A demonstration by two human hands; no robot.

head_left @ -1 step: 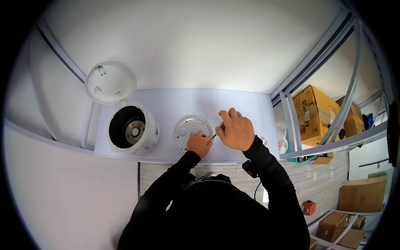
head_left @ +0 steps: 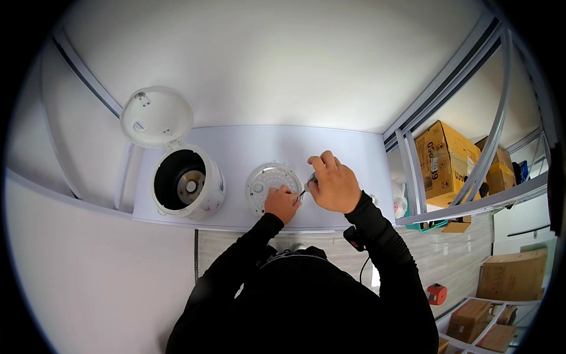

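A round, pale inner lid (head_left: 258, 187) with a dotted metal face lies on the white table in front of me. My left hand (head_left: 282, 204) is closed over its near right part, fingertips bent down at the edge. Just right of the lid, my right hand (head_left: 335, 184) is wrapped round the grey handle of a screwdriver (head_left: 312, 178). Its thin dark shaft slants down to the left, the tip close to my left fingertips. What lies under those fingers is hidden. To the left stands a white rice cooker (head_left: 215, 192), its hinged lid (head_left: 165, 118) raised.
The white table (head_left: 236, 141) backs onto a pale wall. Beyond its right end are a metal frame (head_left: 411, 171) and a yellow cardboard box (head_left: 442, 159). A white plastic bag (head_left: 400, 200) lies near that end. A red object (head_left: 436, 294) stands on the floor.
My right hand has shifted and turned slightly, so more of the screwdriver handle shows. My left hand, the inner lid and the rice cooker stay in place.
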